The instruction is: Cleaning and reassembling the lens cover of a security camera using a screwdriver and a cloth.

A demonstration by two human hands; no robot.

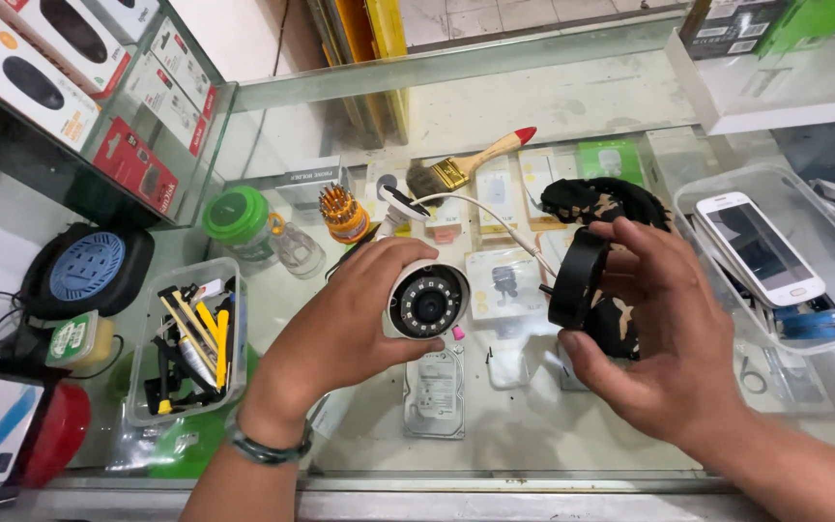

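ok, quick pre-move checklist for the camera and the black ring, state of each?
1. Left hand grips white camera: ok.
2. Right hand holds black ring: ok.
3. Ring apart from camera front: ok.
4. White cable free of snags: cannot tell.
5. Lens face clean: cannot tell.
6. Glass counter bare below the hands: not ok, hard drive lies there.

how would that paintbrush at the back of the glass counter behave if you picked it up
The paintbrush probably feels light and stiff, since its handle looks like slim wood. The bristles would likely flex. Lying flat on the glass counter, with its flat ferrule, it seems unlikely to roll.
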